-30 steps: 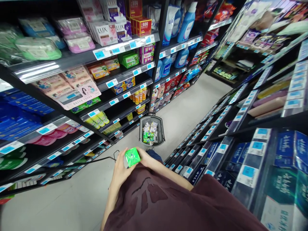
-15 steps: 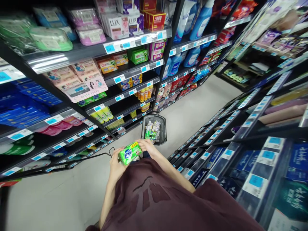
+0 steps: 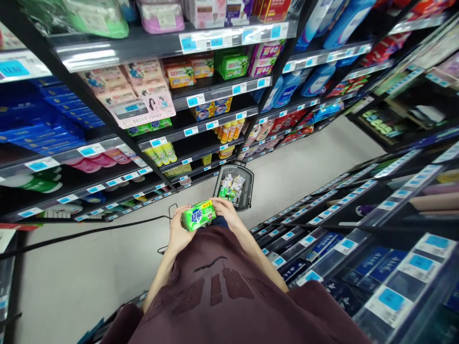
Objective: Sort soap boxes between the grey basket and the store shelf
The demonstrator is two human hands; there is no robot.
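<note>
A green soap pack [image 3: 198, 216] with Chinese lettering and a yellow corner is held in front of my dark shirt. My left hand [image 3: 180, 227] wraps its left end, and my right hand [image 3: 225, 210] grips its right end by the upper corner. Just beyond the pack, a grey shopping basket [image 3: 247, 191] stands on the floor. Several green packs and small white boxes [image 3: 233, 184] lie inside it. The underside of the soap pack is hidden.
Shelves on the left carry soap boxes, a pink display card [image 3: 152, 106], yellow bottles [image 3: 229, 130] and blue bottles [image 3: 287, 91]. Another shelf row [image 3: 344, 243] runs close on my right. A black cord [image 3: 107, 229] stretches across at left over the pale floor [image 3: 86, 272].
The view has tilted and shifted, so the shelves sit differently in frame. Both hands still hold the soap pack, now slightly higher and farther right in the picture.
</note>
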